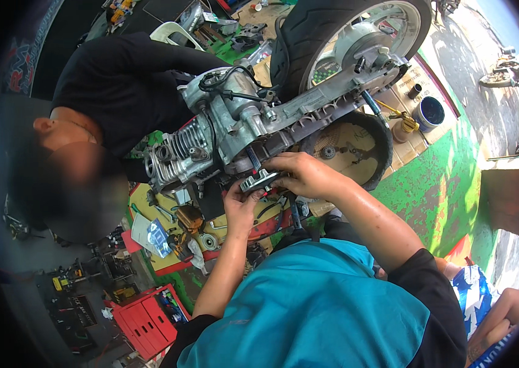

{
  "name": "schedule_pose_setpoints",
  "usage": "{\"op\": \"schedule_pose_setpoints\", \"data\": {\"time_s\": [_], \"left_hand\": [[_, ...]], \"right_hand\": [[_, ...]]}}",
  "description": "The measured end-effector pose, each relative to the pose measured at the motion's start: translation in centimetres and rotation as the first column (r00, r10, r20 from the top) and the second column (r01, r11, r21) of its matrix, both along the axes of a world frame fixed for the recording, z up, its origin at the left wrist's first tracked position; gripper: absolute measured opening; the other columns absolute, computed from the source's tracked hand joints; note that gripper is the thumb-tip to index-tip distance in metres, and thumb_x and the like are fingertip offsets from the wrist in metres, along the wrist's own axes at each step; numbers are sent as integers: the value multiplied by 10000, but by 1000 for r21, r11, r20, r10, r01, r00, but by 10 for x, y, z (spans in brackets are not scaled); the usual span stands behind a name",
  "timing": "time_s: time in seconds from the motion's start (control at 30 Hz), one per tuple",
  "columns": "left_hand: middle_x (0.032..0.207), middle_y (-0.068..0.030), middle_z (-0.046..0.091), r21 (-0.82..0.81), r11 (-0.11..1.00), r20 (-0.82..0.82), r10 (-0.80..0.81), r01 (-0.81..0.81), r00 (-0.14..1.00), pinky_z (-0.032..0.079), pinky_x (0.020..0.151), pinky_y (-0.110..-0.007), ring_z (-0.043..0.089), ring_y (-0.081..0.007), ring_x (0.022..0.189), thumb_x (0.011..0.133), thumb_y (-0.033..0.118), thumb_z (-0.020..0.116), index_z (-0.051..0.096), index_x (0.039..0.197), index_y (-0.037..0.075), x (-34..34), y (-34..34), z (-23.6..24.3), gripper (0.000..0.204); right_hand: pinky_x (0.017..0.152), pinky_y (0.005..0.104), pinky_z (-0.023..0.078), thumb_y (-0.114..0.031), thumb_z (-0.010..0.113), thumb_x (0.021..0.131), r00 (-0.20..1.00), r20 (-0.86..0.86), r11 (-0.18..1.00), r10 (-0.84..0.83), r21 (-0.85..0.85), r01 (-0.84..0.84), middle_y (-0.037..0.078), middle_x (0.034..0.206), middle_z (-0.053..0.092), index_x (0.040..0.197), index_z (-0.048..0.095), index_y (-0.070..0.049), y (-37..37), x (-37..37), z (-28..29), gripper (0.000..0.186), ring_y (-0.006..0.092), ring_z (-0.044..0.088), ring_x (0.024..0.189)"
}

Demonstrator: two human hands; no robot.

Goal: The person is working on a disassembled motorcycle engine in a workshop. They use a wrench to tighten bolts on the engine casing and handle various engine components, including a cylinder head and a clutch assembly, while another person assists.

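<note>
A grey scooter engine (235, 132) with a finned cylinder and a rear wheel (339, 34) lies across the middle of the view. Under the crankcase, my right hand (305, 175) and my left hand (241, 205) meet on a small metal part (259, 181). Both hands have their fingers closed around that part, pressed up against the engine's underside. My forearms come in from below, above my teal shirt (314, 306).
A person in a black shirt (118, 86) leans in at the left, close to the engine's cylinder. A red tool chest (146, 319) stands at lower left. Loose tools lie on a yellow mat (167, 233). A blue-rimmed can (429, 113) sits on cardboard at right.
</note>
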State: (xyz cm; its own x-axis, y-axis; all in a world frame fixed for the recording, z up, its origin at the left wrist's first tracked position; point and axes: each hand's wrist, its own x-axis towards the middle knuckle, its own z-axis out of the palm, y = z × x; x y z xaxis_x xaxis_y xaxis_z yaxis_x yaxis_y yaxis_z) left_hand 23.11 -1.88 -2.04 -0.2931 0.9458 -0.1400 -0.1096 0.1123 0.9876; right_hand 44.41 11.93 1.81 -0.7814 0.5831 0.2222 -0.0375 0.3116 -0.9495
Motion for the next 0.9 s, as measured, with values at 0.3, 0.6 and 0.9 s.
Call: {"op": "schedule_pose_setpoints", "data": {"time_s": [0.3,0.6,0.9], "left_hand": [[1103,-133,733,-125,985,130,138,-122,982,595,850,-323,717,-186,951,1003,109,684,639,1216,-27,23,-8,-2,256],[994,-112,751,-178,982,440,19,66,898,567,742,-290,715,-179,845,1063,262,609,688,1167,-24,45,-4,27,315],[949,-90,747,-174,985,432,85,-9,898,540,705,-276,679,-129,795,1054,253,629,713,1116,-11,50,-4,13,284]], "right_hand": [[902,505,514,-70,738,814,991,129,970,-32,242,0,204,1054,675,1228,654,-10,-1,-2,23,427,428,640,1042],[907,497,524,-82,737,811,975,211,940,-62,341,-14,201,1089,687,1235,656,-9,-3,-5,32,438,422,649,1052],[888,484,536,-79,755,796,946,323,915,-41,393,-94,207,1073,708,1222,667,8,-3,-14,50,445,424,666,1023]]}}
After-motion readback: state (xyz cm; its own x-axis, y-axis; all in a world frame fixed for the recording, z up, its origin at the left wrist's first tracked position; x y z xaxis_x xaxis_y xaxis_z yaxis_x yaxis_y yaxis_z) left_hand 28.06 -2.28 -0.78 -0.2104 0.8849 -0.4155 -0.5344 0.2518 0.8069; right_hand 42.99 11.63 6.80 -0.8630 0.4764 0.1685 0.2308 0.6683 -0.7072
